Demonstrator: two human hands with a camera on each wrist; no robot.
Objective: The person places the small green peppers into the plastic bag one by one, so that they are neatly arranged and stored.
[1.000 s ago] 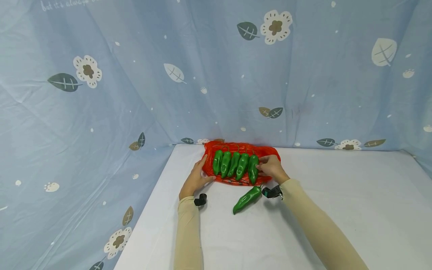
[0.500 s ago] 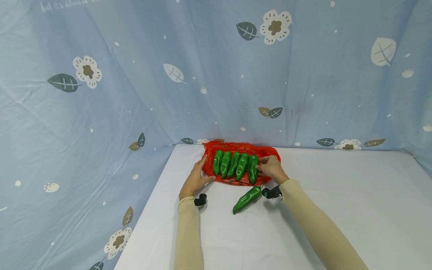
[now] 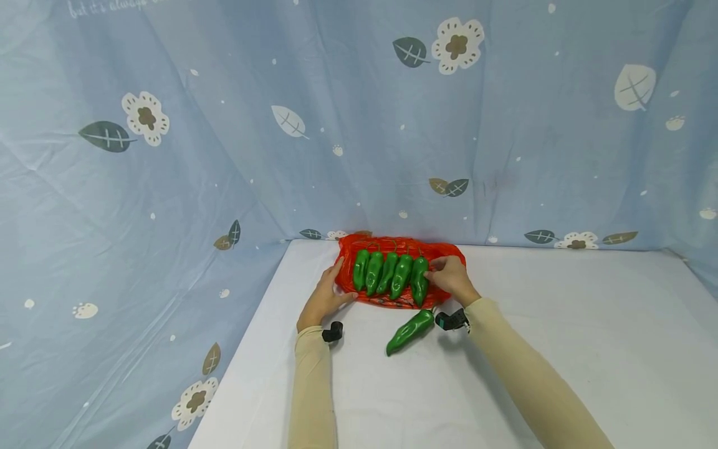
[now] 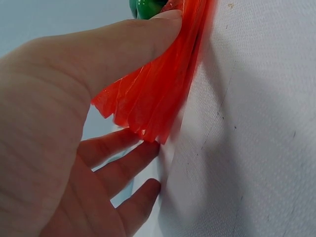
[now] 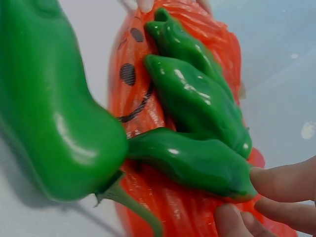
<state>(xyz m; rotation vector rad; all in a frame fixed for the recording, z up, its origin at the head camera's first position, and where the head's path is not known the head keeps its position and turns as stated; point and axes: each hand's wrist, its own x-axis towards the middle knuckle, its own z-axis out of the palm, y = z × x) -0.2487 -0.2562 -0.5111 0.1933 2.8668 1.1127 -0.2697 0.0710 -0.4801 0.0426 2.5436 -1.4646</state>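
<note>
In the head view, several green peppers [image 3: 388, 273] lie side by side on a flattened red plastic bag [image 3: 443, 251]. My left hand [image 3: 324, 299] rests at the bag's left edge, thumb and fingers spread; in the left wrist view its thumb touches the bag's pleated end [image 4: 153, 98] and other fingertips meet the edge. On the right, my right hand [image 3: 453, 279] is at the rightmost pepper [image 3: 419, 280]. One fingertip touches that pepper's end [image 5: 237, 185] in the right wrist view, with the thumb just below it. A separate green pepper [image 3: 411, 332] lies in front of the bag.
The bag lies at the back of a white-covered table [image 3: 392, 399], close to a blue patterned curtain [image 3: 359, 125]. More curtain hangs along the left side. The separate pepper is beside my right wrist camera [image 3: 451, 320]. Dark printed marks [image 5: 128, 74] show on the bag.
My right hand's fingers have lifted very slightly at the rightmost pepper. The left hand, the bag and the peppers look essentially unmoved.
</note>
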